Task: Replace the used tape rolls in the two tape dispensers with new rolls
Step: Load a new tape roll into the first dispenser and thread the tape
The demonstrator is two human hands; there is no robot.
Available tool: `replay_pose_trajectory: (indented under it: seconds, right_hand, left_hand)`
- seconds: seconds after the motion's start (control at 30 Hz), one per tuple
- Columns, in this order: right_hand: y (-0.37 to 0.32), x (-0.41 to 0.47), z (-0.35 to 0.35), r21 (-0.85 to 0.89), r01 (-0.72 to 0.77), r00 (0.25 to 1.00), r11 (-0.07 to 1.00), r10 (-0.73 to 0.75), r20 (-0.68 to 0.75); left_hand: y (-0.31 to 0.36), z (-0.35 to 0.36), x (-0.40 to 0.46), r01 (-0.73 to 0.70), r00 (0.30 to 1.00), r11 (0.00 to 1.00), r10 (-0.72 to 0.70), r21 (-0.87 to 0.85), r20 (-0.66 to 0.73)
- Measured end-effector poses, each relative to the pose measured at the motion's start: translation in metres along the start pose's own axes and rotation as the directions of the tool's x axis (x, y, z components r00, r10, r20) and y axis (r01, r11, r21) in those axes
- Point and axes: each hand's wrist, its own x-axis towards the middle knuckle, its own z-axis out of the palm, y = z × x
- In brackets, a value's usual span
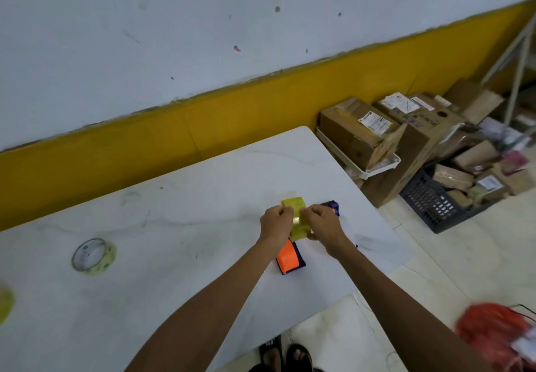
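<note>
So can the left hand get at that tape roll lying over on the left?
Probably yes: the tape roll lies alone on bare table, but the left hand must first let go of the yellow roll.

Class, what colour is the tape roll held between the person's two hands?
Yellow-green, translucent tape roll; seen in the head view.

1. two hands: left hand (275, 223), right hand (323, 222).
2. three tape rolls: yellow roll between the hands (298, 222), near-empty roll (93, 254) on the tabletop (203, 197), yellow roll at the left edge (4, 305).
3. two tape dispensers: orange dispenser (287, 257), purple dispenser (332, 206).
</note>
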Motion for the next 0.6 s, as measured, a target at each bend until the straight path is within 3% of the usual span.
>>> replay_pose_trajectory:
  seconds: [0.23,0.37,0.47,0.6]
  right_hand:
    - [0.024,0.006,0.005,-0.049,-0.086,0.995,0.995,0.084,-0.045]
    - [0.033,0.012,0.003,-0.064,-0.079,0.996,0.995,0.076,-0.046]
    - [0.038,0.016,0.003,-0.101,-0.061,0.998,0.993,0.059,-0.022]
    - [0.044,0.019,0.004,-0.118,-0.025,0.999,0.993,0.028,0.025]
  left_hand:
    - [-0.019,-0.001,0.013,0.030,0.996,0.996,-0.038,0.086,0.085]
    - [-0.038,-0.006,0.011,0.024,0.997,0.994,-0.016,0.110,-0.075]
    - [-0.064,-0.012,0.004,0.103,0.976,0.978,-0.064,0.183,-0.207]
    - [-0.086,-0.005,-0.008,0.224,0.971,0.958,-0.203,0.181,-0.128]
